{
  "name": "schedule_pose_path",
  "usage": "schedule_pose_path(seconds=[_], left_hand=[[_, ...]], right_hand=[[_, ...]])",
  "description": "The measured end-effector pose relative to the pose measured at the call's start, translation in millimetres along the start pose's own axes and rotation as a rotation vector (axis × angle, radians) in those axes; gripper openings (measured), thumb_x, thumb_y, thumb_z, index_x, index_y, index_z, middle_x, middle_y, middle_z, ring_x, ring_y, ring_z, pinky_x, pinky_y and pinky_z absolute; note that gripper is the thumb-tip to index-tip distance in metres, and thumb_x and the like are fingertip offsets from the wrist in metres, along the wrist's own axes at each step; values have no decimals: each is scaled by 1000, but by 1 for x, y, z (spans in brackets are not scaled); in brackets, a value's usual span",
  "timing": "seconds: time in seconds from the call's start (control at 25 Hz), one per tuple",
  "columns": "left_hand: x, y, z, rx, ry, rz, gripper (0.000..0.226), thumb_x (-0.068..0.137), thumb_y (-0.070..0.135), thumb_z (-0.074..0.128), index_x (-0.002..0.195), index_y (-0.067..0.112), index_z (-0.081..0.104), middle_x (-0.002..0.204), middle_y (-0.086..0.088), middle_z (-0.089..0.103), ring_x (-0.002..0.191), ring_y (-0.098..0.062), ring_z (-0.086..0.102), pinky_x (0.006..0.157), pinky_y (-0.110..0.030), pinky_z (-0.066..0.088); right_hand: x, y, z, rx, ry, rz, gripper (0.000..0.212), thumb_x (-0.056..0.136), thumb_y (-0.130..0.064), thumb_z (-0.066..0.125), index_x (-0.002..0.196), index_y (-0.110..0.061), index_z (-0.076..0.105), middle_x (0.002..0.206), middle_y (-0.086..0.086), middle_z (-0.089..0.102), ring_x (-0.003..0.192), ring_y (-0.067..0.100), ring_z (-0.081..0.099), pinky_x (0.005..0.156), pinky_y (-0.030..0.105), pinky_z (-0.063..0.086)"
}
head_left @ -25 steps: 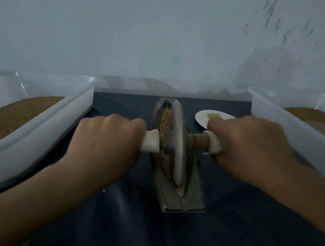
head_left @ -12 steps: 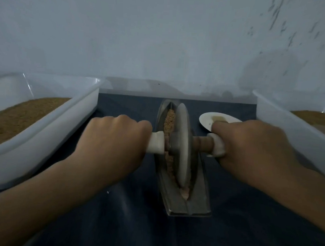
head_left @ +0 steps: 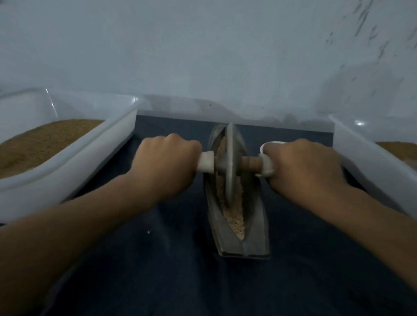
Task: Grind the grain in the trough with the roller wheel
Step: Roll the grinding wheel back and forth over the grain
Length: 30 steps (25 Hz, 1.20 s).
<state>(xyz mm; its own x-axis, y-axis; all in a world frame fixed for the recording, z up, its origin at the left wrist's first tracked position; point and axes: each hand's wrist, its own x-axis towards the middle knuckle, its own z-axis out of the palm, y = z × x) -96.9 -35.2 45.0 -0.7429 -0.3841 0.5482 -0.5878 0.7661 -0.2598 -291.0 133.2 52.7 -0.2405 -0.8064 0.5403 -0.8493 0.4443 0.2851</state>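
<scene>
The boat-shaped metal trough (head_left: 255, 236) lies on the dark cloth (head_left: 195, 284) covering the tabletop. Its long axis runs from the person straight away towards the wall. The roller wheel (head_left: 229, 164) stands on edge in the trough's far half, its disc in line with that axis and its axle square across it.

The left hand (head_left: 168, 165) is on the trough's left side and the right hand (head_left: 302, 168) on its right, about level with each other and equally close to the disc. Each grip is wrapped tight round its end of the axle, knuckles up. A pale sleeve (head_left: 206, 162) shows between the left fist and the disc, and a bare wooden stub (head_left: 251, 163) between the disc and the right fist.

The grain (head_left: 234, 218) fills the groove. A little shows beside the disc on the left, but the long open run lies in the trough's near half, between the wheel and the person. So the next stroke probably draws the wheel back along the long axis towards the near tip. The two hands need to pull evenly so the disc stays upright in the groove.

A white tub (head_left: 79, 174) of brown meal sits left of the trough and another tub (head_left: 372, 172) right of it. A small white dish (head_left: 270, 144) peeps out right of its far end.
</scene>
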Motion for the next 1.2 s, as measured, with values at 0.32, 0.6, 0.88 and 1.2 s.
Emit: schedule_pose_path(seconds=[0.32,0.6,0.88,1.2], left_hand=[[33,8,9,42,-42,-75,10,85,18,62,81,19,53,69,1,44,58,-25,48,51,-32,29],[-18,-2,0,17,136,107,38,64,27,66,68,28,28,52,8,29,41,-18,20,46,-21,12],[45,8,5,43,-117,-73,9,87,27,61,92,20,63,78,-4,57,72,-31,60,58,-35,37],[-15,-1,-13,46,203,154,32,61,20,61,67,23,30,53,6,22,44,-17,15,51,-21,5]], right_hand=[[28,-9,14,30,-63,157,19,89,-30,65,78,-26,49,66,-8,43,58,19,41,51,27,27],[-18,-2,1,50,120,-13,26,77,-39,61,71,-29,38,57,-12,22,48,13,23,47,20,11],[40,-6,21,42,-63,146,9,88,-31,64,86,-26,56,80,-2,63,71,25,59,53,28,31],[-41,7,8,65,164,21,24,72,-45,58,77,-30,39,57,-14,16,47,19,25,51,18,7]])
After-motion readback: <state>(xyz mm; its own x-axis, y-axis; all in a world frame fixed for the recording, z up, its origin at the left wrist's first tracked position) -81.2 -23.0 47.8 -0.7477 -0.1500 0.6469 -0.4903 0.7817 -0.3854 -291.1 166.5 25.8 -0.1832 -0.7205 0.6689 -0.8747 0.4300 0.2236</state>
